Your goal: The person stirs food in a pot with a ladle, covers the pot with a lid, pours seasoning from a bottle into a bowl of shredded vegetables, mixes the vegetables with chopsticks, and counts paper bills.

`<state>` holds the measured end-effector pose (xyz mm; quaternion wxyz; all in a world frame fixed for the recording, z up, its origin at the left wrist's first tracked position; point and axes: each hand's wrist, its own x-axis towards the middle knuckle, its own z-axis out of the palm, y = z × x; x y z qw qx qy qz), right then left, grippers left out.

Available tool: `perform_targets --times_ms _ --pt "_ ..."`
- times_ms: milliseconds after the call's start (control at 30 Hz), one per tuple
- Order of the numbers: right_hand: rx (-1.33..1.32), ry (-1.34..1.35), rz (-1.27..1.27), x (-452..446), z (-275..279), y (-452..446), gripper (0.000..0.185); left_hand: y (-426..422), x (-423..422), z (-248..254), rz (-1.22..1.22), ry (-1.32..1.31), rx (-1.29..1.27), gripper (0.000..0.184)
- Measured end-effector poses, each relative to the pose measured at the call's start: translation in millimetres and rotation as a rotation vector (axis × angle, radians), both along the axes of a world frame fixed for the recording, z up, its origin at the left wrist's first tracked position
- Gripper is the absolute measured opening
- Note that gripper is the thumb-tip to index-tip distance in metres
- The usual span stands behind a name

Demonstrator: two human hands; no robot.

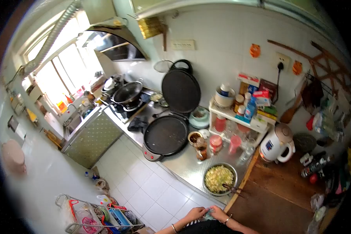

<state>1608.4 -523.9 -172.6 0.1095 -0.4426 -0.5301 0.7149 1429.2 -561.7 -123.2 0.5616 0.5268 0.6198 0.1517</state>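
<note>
At the bottom of the view, close to my body, my left hand (197, 213) and my right hand (219, 214) are held together. Between them is a small crumpled pale blue-green cloth (209, 215), gripped by the fingers of both. A bracelet is on each wrist. Just beyond my hands, on the metal counter, stands a steel bowl (205, 190) of chopped yellow and green food (219, 178). Dark chopsticks (232, 188) rest in it, their ends over its right rim.
An electric griddle (165, 134) stands with its lid raised. Jars (215, 143) and a loaded white shelf (230, 116) are behind the bowl. A kettle (277, 144) sits by the wooden board (277, 195). A wok (128, 93) is on the stove. A wire rack (101, 224) stands lower left.
</note>
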Motion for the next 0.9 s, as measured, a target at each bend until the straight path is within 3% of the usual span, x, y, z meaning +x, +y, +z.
perform_targets --times_ms 33,100,133,167,200,233,300,367,400,433,500,567,667,700,733,767,833,900 --pt "-0.1 -0.055 -0.004 -3.9 -8.6 1.2 0.026 -7.8 -0.6 -15.4 0.195 0.104 0.186 0.046" --pt "-0.331 -0.043 -0.215 -14.9 -15.8 2.5 0.024 -9.7 -13.7 -47.3 0.528 -0.11 0.12 0.047" --pt "-0.316 -0.038 -0.188 -22.3 -8.6 2.1 0.024 -11.3 -20.6 -62.3 0.626 -0.374 -0.071 0.055" --pt "-0.422 0.132 -0.328 -30.4 -1.3 0.3 0.021 -11.6 -29.4 -69.8 0.71 -0.645 -0.261 0.066" --pt "-0.534 0.302 -0.465 -39.7 0.6 0.2 0.02 -12.7 -34.2 -46.5 0.625 -0.762 -0.38 0.08" --pt "-0.527 0.305 -0.437 -51.5 -24.9 -3.5 0.02 -15.0 -36.2 -58.3 0.556 -0.839 -0.439 0.078" --pt "0.261 0.026 -0.292 -73.1 -108.9 -12.7 0.018 -17.4 -34.7 -33.4 0.646 -0.93 -0.476 0.069" --pt "0.354 0.093 -0.278 -102.3 -65.4 -16.7 0.022 -11.4 -35.6 -98.5 0.755 -0.969 -0.425 0.06" --pt "0.457 -0.023 -0.142 -112.7 -43.2 -16.8 0.025 -8.3 -40.0 -128.1 0.852 -1.006 -0.393 0.05" --pt "0.557 -0.142 -0.007 -115.4 -34.0 -18.9 0.027 -4.9 -50.6 -138.3 0.855 -1.012 -0.395 0.05" --pt "0.658 -0.09 0.033 -114.1 -34.3 -23.5 0.028 -17.4 -69.3 -147.3 1.14 -1.261 -0.444 0.033" --pt "0.954 -0.071 0.247 -106.1 -17.0 -21.4 0.02 -30.1 -87.1 -128.8 1.233 -1.103 -0.382 0.034" --pt "0.914 -0.302 0.19 -74.6 -2.5 -18.1 0.017 -82.7 -127.9 -180.5 1.011 -0.298 -0.217 0.033" --pt "0.923 -0.365 0.177 -61.0 2.8 -13.9 0.016 -113.0 -139.2 -195.5 0.689 0.336 -0.011 0.027" --pt "0.905 -0.39 0.162 -47.0 11.0 -10.4 0.016 -161.1 -166.7 -258.9 0.06 0.746 0.414 0.022" --pt "0.969 -0.416 0.19 -33.6 18.9 -6.8 0.015 -186.5 -157.9 -235.1 0.283 0.711 0.126 0.018" --pt "1.015 -0.475 0.191 -3.8 15.3 -6.9 0.014 -236.0 -164.0 -257.9 -0.098 0.759 -0.017 0.019" --pt "1.005 -0.43 0.203 17.0 4.8 -5.3 0.014 -242.7 -142.5 -236.4 0.051 0.566 -0.331 0.025"
